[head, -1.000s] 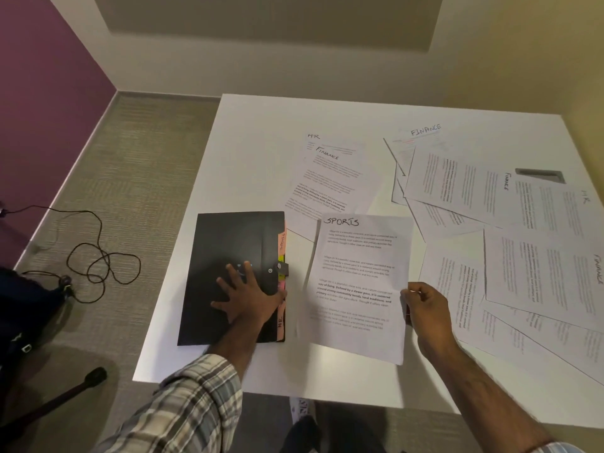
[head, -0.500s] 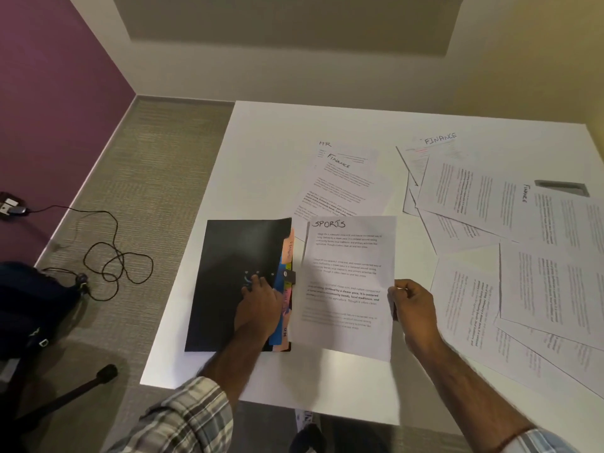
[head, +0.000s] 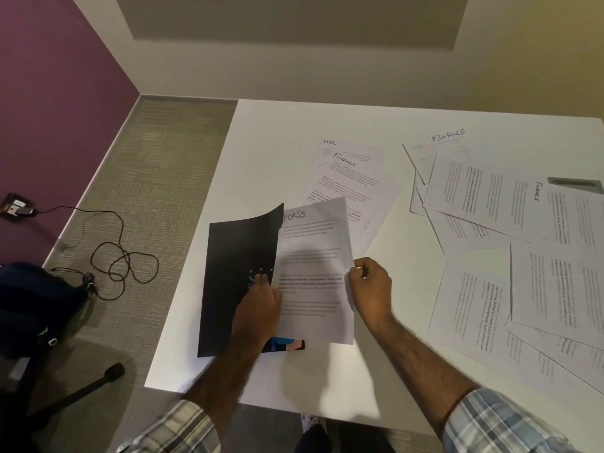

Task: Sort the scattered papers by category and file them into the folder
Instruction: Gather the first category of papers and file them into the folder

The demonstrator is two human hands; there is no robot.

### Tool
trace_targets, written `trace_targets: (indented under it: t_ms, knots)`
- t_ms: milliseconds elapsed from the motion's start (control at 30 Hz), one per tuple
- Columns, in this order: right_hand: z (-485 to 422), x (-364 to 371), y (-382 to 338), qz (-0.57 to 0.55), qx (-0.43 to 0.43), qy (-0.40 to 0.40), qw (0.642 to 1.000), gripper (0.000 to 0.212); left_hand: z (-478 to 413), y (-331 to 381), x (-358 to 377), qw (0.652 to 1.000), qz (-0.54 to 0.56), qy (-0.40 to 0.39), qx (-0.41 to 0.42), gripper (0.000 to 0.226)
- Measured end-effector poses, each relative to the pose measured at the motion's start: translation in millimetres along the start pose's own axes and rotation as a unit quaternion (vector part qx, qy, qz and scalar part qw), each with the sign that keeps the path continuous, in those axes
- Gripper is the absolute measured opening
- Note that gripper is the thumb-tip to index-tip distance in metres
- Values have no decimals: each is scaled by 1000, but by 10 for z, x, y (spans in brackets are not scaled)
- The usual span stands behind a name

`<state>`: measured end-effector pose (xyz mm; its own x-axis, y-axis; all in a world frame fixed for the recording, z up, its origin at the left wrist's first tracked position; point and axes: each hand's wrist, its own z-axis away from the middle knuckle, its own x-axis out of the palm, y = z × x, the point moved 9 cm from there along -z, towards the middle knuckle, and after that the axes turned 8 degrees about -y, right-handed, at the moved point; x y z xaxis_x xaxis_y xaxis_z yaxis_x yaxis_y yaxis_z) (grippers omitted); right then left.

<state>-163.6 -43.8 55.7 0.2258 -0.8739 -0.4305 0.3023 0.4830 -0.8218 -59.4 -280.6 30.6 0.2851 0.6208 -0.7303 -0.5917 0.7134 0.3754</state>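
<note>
The raised front cover of the black folder [head: 235,273] hides the left edge of the SPORTS sheet [head: 313,256], clipping its heading, and also hides the thumb of the left hand [head: 258,305], whose fingers grip that cover. The sheet sits partly inside the folder between the hands, over coloured dividers [head: 287,344] that show beside the left wrist. The right hand [head: 371,286] pinches the sheet's right edge; the sheet's long axis runs away from the person, heading farthest.

Handwritten headings read "PORTS" on the held sheet [head: 315,256], "HR" on one far sheet [head: 327,151], and "FINANCE" on three other sheets [head: 483,197].
</note>
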Motion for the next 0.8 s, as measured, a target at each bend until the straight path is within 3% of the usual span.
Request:
trace_targets:
  t_ms: [233,367,667,800]
  knots:
    - [-15,375,-251,76,-29,-61,995,17,32,48,-59,1000,-3,-3,-14,49]
    - [-71,582,-233,52,2,-79,996,21,70,75,-92,1000,-11,-5,-20,50]
    - [-50,664,-225,-8,47,-18,999,23,82,114,-181,999,-45,5,-18,54]
    - [1,940,-230,9,23,-51,998,22,81,73,-193,999,-8,9,-32,59]
